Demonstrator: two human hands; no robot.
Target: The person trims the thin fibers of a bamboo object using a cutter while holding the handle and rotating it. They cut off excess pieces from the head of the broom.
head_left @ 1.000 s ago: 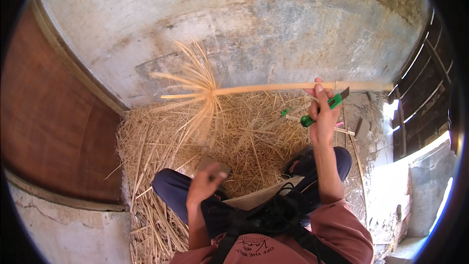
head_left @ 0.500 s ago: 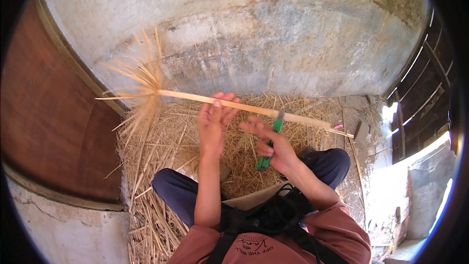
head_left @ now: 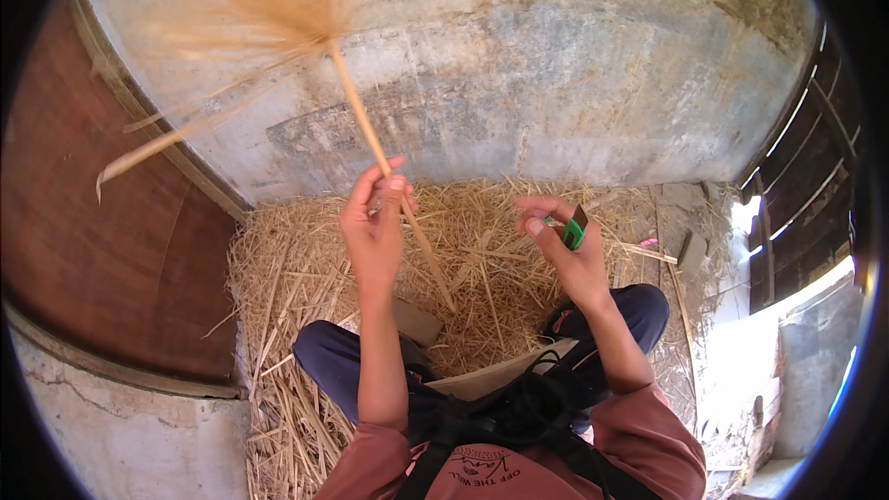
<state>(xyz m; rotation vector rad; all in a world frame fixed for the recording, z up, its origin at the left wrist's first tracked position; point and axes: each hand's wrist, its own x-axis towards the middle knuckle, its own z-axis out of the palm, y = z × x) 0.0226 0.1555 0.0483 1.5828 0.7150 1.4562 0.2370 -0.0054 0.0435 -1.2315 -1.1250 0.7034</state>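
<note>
The left hand (head_left: 373, 231) was raised in front of the person, its grip closed around a long straw stalk (head_left: 384, 162) a little below the stalk's middle. The stalk ran tilted: its lower end pointed down toward the straw bed (head_left: 287, 268) between the two hands, and its upper part rose up and to the left, past the fingers, against the stained concrete wall (head_left: 556, 65). At the top the stalk spread into a bushy, frayed head (head_left: 269, 18), blurred in the picture, with a few loose strands hanging off to the left.

The right hand (head_left: 569, 255) was held well apart from the stalk, on the person's right, at about the same height. Its grip was closed on a small green-handled cutter (head_left: 574, 231), the dark blade end sticking up above the fingers.

The person sat on the straw with dark trousers (head_left: 333, 361) showing below the hands. A brown wooden panel (head_left: 102, 250) stood at the left.
</note>
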